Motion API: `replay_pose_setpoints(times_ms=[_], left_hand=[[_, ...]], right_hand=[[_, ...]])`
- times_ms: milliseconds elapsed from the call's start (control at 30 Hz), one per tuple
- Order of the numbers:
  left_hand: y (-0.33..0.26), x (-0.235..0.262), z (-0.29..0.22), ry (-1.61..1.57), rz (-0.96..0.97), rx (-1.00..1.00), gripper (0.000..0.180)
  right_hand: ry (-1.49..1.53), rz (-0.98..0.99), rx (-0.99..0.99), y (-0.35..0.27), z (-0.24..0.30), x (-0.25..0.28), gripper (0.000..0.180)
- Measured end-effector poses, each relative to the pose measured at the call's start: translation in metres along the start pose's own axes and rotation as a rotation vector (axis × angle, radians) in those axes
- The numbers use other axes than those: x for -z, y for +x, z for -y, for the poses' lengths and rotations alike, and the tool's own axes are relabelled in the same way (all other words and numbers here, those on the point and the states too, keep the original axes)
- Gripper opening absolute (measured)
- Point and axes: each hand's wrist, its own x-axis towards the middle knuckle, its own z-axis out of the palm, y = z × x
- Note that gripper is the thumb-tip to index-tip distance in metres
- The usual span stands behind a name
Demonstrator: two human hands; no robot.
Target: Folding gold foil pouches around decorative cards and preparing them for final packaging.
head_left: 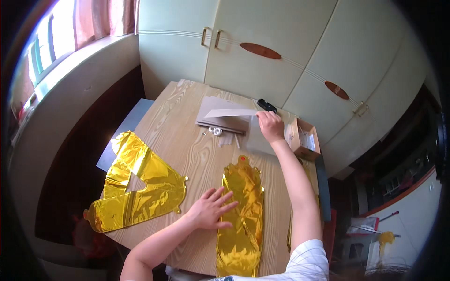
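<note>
While my right grip point(271, 127) clamps a pale sheet point(228, 113) above the worktop point(161, 122), my left grip point(212, 212), fingers apart, lies on the flat gold balloon point(244, 225) at the near side; rightward, an open cardboard box point(306, 153) holds whitish contents point(307, 139).

Balloons point(247, 206) on table point(171, 136), box point(308, 154) at right
</note>
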Motion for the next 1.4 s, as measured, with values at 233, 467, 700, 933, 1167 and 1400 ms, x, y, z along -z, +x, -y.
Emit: replay_pose_setpoints(times_ms=[233,467,700,933,1167,1400], left_hand=[[-0.002,-0.013,0.024,-0.402,-0.283,0.29,0.057],[-0.002,0.014,0.035,-1.804,-0.426,0.734,0.055],[-0.003,-0.008,0.019,-1.108,-0.384,0.537,0.082],[0.0,-0.014,-0.005,-0.217,-0.36,0.339,0.072],[0.002,-0.001,-0.017,-0.131,-0.03,0.036,0.06],[-0.001,0.002,-0.018,-0.105,0.032,-0.004,0.053]], right_hand=[[0.292,-0.158,-0.047,-0.111,0.053,0.115,0.02],[0.447,0.097,-0.219,-0.254,0.115,0.191,0.017],[0.535,0.136,-0.244,-0.278,0.141,0.202,0.007],[0.563,0.165,-0.212,-0.285,0.133,0.2,0.004],[0.543,0.206,-0.265,-0.273,0.136,0.183,0.026],[0.501,0.495,-0.204,-0.271,0.14,0.188,0.036]])
